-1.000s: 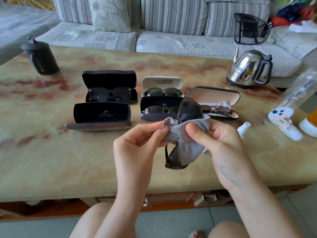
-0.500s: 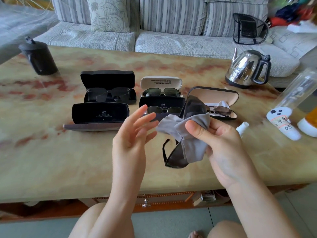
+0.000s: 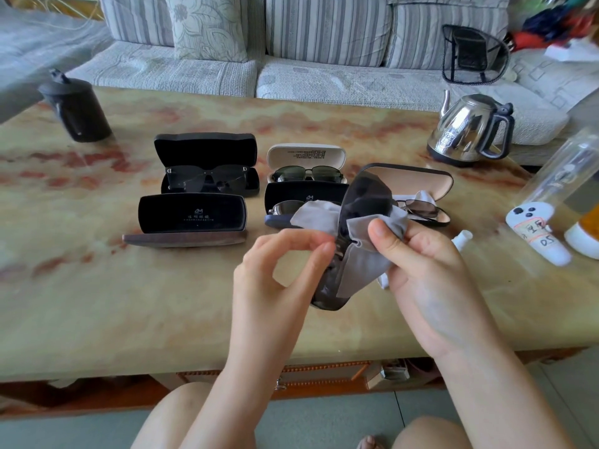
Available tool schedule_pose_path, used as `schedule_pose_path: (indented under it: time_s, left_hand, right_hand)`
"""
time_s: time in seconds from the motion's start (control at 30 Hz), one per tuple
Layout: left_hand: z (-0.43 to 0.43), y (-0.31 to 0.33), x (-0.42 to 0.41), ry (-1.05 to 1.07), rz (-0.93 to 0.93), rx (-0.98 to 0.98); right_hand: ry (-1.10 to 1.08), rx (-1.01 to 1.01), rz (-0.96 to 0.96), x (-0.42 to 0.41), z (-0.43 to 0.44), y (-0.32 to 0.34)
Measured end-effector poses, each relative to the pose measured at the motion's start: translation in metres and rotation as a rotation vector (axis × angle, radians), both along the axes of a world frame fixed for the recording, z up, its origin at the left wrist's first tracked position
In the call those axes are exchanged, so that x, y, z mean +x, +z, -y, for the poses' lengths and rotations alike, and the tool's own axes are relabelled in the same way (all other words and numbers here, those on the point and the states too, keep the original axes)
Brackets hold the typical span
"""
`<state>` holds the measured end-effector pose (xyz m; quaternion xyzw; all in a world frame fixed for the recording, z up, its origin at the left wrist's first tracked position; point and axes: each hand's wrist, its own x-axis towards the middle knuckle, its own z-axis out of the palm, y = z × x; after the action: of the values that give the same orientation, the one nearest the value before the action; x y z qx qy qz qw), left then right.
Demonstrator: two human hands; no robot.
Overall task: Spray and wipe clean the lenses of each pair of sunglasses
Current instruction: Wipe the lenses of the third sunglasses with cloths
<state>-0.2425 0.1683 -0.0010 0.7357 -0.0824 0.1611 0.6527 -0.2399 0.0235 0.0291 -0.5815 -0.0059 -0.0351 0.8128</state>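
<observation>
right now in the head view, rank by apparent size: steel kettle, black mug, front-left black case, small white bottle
1. front-left black case and steel kettle: look alike, case nearer, so tied
2. black mug
3. small white bottle, partly behind the right hand

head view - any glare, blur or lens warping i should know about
Head view: soft daylight, with bright glare spots on the steel kettle. Its right edge smears the clear bottle, and the wide-angle lens bows the table edges. The held sunglasses and grey cloth at centre look fairly sharp.

Kettle point(image 3: 466, 131) stands right of the cases point(image 3: 207, 166).
</observation>
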Motion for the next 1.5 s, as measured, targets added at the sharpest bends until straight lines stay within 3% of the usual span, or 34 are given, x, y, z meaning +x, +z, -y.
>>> schedule_pose_path:
  time_s: [0.23, 0.53, 0.8, 1.3, 1.5]
  left_hand:
    - [-0.002, 0.002, 0.001, -0.158, -0.131, -0.068]
    - [0.0, -0.007, 0.0, -0.059, -0.011, 0.136]
    - [0.001, 0.0, -0.003, -0.039, -0.036, 0.164]
    - [-0.005, -0.005, -0.001, -0.013, 0.032, 0.153]
    - [-0.002, -0.007, 0.001, -0.006, 0.082, 0.229]
  right_hand:
    - [-0.037, -0.051, 0.018, -0.002, -0.007, -0.004]
    - [-0.061, -0.187, -0.023, 0.0, -0.011, 0.003]
    - [-0.012, -0.081, -0.105, 0.025, -0.008, 0.03]
    - [0.188, -0.323, -0.083, 0.014, 0.002, 0.013]
    - [0.152, -0.257, -0.107, 0.022, 0.006, 0.021]
